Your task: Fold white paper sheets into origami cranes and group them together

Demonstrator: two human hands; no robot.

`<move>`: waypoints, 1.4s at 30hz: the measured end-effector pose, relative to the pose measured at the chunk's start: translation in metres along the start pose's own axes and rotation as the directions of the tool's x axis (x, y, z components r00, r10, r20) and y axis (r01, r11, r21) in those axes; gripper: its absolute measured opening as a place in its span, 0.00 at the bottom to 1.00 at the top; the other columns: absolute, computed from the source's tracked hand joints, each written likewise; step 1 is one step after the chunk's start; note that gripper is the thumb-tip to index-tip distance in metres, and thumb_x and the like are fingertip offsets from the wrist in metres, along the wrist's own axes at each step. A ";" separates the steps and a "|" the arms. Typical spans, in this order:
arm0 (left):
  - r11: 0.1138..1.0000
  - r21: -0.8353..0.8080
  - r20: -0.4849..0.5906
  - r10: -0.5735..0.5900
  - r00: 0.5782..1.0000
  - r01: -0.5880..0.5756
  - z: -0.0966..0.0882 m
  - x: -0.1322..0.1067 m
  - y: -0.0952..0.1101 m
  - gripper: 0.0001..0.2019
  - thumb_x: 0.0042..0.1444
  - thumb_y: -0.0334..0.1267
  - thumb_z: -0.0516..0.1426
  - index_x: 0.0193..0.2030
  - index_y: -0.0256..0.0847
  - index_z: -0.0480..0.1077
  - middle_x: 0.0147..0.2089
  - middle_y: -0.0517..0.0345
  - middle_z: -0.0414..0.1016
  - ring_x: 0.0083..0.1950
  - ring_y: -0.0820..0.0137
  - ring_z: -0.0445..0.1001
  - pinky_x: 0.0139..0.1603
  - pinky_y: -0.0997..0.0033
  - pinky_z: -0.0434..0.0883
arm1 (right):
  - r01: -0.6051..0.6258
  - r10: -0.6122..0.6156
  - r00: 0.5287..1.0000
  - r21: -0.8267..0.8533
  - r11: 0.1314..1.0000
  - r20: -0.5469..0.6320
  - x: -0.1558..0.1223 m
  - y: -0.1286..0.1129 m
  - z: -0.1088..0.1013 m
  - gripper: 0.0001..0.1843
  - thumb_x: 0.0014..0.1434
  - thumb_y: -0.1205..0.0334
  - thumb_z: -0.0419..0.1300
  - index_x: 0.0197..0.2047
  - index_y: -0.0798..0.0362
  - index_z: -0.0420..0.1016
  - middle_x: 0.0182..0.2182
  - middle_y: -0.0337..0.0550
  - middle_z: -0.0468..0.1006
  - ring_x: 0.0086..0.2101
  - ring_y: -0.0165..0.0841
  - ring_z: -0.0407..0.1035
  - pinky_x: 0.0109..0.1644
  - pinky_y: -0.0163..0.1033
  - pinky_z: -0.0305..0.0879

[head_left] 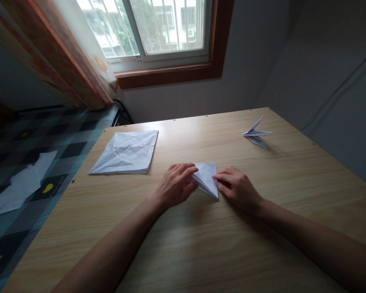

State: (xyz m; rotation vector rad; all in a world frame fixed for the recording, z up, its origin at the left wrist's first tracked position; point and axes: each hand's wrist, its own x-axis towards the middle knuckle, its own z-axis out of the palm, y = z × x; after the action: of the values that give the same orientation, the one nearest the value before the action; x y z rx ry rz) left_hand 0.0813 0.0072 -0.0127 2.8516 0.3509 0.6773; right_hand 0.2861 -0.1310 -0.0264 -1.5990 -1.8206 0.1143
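Observation:
A small folded white paper (pixel 208 176), triangular in outline, lies on the wooden table (pixel 201 244) near its middle. My left hand (pixel 176 184) rests on the paper's left edge, fingers curled and pinching a flap. My right hand (pixel 235 188) presses on its right edge with fingers bent together. Both forearms reach in from the near edge.
A creased white square sheet (pixel 126 152), possibly a small stack, lies at the table's far left. A finished folded paper figure (pixel 256 134) sits at the far right. Left of the table is a checkered bed cover (pixel 33 162) with loose white sheets (pixel 21 183). A window and curtain are behind.

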 end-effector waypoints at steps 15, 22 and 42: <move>0.970 0.234 0.093 0.050 0.994 -0.071 0.004 0.004 0.019 0.09 0.65 0.35 0.52 0.44 0.40 0.73 0.43 0.52 0.77 0.44 0.66 0.74 0.46 0.63 0.70 | 0.247 -0.295 0.948 -0.307 0.919 -0.121 -0.003 -0.017 0.005 0.10 0.61 0.73 0.57 0.34 0.55 0.78 0.29 0.45 0.76 0.34 0.38 0.65 0.41 0.43 0.60; 0.998 0.066 0.280 -0.001 0.960 -0.018 -0.001 0.004 0.015 0.22 0.63 0.49 0.53 0.60 0.40 0.68 0.66 0.43 0.64 0.66 0.53 0.63 0.64 0.47 0.62 | 0.204 -0.222 0.973 -0.224 0.953 -0.057 0.005 0.008 -0.006 0.11 0.61 0.71 0.57 0.35 0.49 0.79 0.41 0.47 0.78 0.44 0.40 0.68 0.50 0.48 0.62; 1.000 -0.030 0.365 0.014 0.931 -0.003 -0.005 0.005 0.007 0.26 0.62 0.55 0.53 0.62 0.43 0.63 0.69 0.46 0.60 0.70 0.54 0.58 0.68 0.43 0.53 | 0.065 -0.087 0.979 0.121 0.991 0.184 0.043 0.025 0.001 0.16 0.60 0.69 0.59 0.52 0.54 0.73 0.38 0.46 0.79 0.40 0.37 0.71 0.46 0.42 0.68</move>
State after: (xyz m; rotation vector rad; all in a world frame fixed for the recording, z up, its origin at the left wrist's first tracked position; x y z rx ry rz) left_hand 0.0845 0.0027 -0.0045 2.8693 0.2657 0.1388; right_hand 0.3066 -0.0858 -0.0207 -1.4784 -1.9786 0.3400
